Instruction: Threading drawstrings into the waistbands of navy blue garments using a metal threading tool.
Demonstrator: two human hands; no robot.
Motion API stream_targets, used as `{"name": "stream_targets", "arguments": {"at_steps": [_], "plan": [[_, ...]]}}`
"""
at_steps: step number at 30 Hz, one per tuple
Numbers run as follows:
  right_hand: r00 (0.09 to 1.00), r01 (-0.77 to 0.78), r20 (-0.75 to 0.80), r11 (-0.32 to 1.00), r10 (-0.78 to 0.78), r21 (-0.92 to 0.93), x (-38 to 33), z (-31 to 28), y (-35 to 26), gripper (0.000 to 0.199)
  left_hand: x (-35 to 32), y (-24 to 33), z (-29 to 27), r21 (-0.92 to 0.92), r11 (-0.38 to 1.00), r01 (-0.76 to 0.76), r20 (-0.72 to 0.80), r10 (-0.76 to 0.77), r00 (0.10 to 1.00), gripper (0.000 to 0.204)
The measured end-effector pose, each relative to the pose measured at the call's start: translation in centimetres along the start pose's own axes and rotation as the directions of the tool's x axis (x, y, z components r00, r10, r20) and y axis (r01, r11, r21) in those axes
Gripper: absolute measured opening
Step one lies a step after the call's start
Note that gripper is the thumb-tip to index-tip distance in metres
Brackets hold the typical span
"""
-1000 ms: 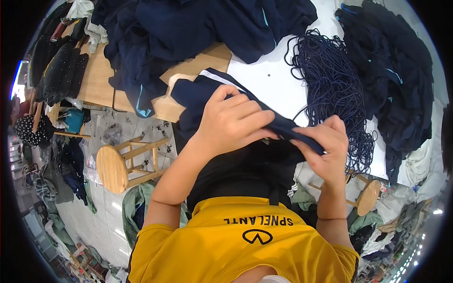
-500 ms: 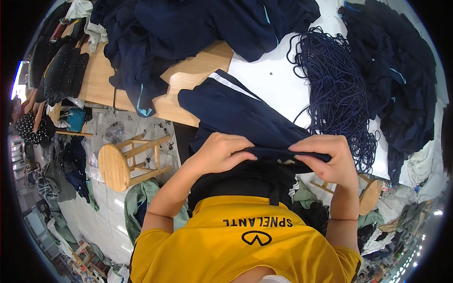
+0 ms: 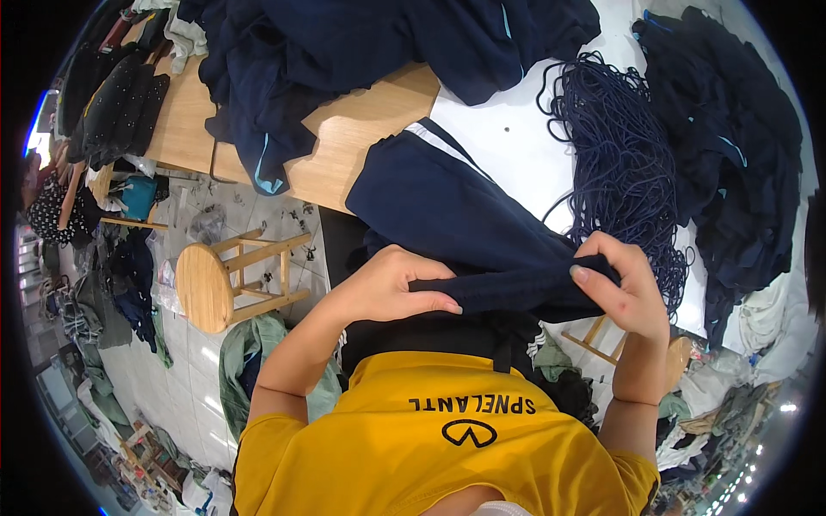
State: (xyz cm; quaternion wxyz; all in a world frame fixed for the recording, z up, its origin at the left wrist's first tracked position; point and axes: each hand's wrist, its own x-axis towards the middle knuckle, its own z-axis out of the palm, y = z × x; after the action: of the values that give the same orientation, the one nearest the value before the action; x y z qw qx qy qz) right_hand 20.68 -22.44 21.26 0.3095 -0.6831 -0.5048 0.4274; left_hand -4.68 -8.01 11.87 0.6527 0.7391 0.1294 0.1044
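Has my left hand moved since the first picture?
Yes. Judged against the wooden table, the left hand has come back toward the yellow shirt and shifted somewhat left.

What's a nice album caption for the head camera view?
Left hand and right hand hold navy cloth along one edge, near tangled dark-blue cords.

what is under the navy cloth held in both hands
Around the far end of the navy cloth, table top shows; below its near edge, black clothing. Whatever the cloth covers cannot be seen.
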Motion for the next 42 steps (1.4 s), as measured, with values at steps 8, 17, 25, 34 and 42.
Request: {"name": "stream_targets", "arguments": {"at_steps": [8,17,25,34,42], "plan": [[0.97,0.203,0.154,0.976,-0.19,-0.076,1.1,1.8,0.3,0.029,0.6,0.6,2.0,0.355,0.934,-0.045,0.01,0.045,0.999,0.023],[0.941,0.319,-0.047,0.923,-0.336,-0.216,3.1,6.7,0.2,0.093,1.3,0.7,0.6,0.791,0.575,-0.21,-0.251,0.618,0.745,0.027],[0.967,0.2,-0.131,0.969,-0.22,-0.149,2.7,12.6,5.1,0.096,-4.1,7.7,-12.1,0.903,0.114,0.415,-0.353,0.747,0.563,0.015],[0.616,0.411,-0.454,0.755,-0.643,-0.511,3.1,5.9,-0.9,0.085,7.0,6.0,-4.7,0.98,0.016,-0.196,0.091,0.846,0.526,0.012],[0.841,0.203,-0.432,0.93,-0.325,-0.306,1.5,5.0,3.4,0.024,7.5,-1.8,1.9,0.731,0.658,-0.181,-0.367,0.602,0.709,0.037]]}}
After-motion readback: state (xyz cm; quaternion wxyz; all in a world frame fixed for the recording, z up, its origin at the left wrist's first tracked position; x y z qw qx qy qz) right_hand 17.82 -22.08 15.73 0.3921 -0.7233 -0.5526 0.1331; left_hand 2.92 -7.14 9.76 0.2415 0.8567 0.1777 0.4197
